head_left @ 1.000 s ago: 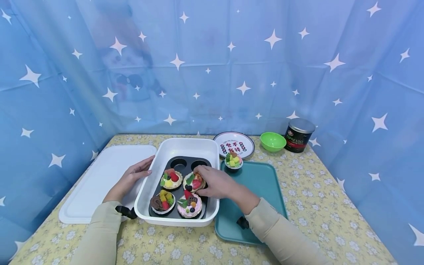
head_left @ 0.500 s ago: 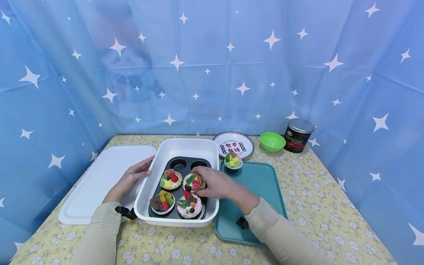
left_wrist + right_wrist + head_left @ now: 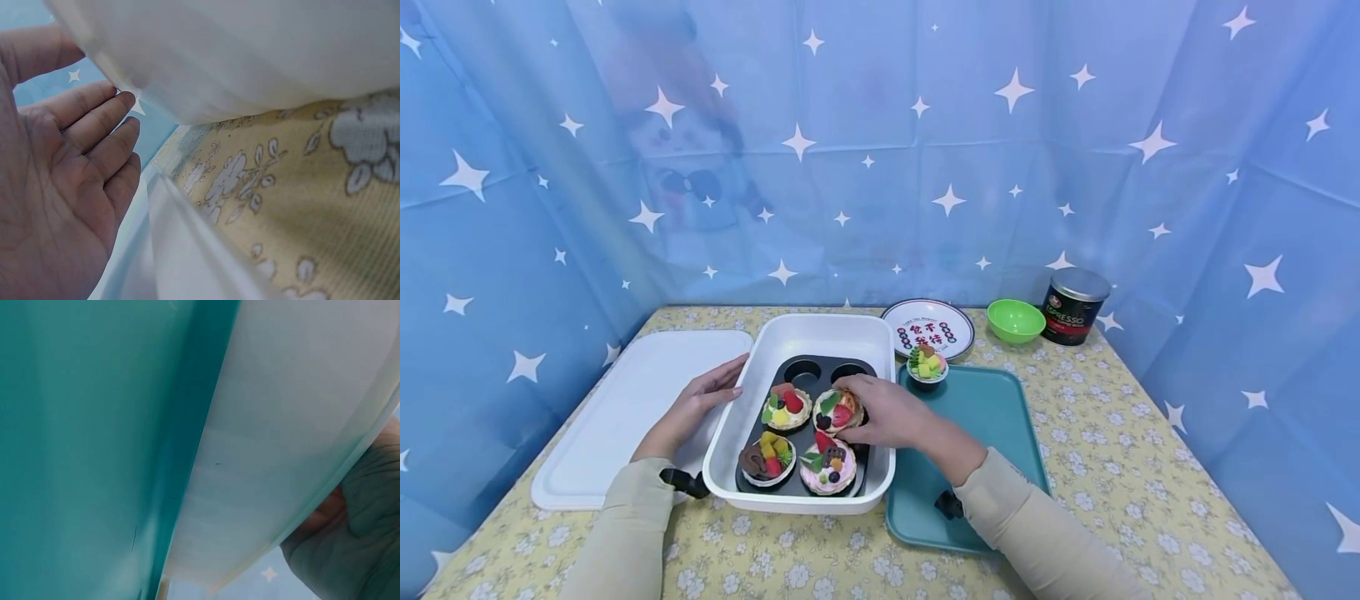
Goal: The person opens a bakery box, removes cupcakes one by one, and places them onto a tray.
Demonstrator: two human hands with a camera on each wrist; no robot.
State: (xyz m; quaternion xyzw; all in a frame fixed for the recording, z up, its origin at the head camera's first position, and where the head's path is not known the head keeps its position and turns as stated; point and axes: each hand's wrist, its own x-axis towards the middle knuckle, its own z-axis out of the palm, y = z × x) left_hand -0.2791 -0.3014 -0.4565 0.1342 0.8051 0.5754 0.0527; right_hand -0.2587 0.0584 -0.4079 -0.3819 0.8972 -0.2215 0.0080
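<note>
A black muffin tin (image 3: 824,377) lies inside a deep white rectangular tub (image 3: 823,333) in the head view. Toy fruit tarts fill its middle and front cups, while the two rear cups hold nothing. Reaching over the tub's right rim, my right hand (image 3: 897,414) pinches the fruit tart (image 3: 835,412) at the middle right, thumb at the front and fingers behind. At the left wall, my left hand (image 3: 696,408) rests its extended fingers near the rim. The left wrist view shows that palm (image 3: 69,162) beside the tub's outer side (image 3: 237,56). In the right wrist view the tub wall hides my right fingers.
A white lid-like board (image 3: 617,408) lies to the left. On the right is a teal tray (image 3: 985,442), with a fruit-topped cupcake (image 3: 928,367) at its back corner. Behind stand a printed plate (image 3: 955,342), a green bowl (image 3: 1017,321) and an espresso can (image 3: 1075,308).
</note>
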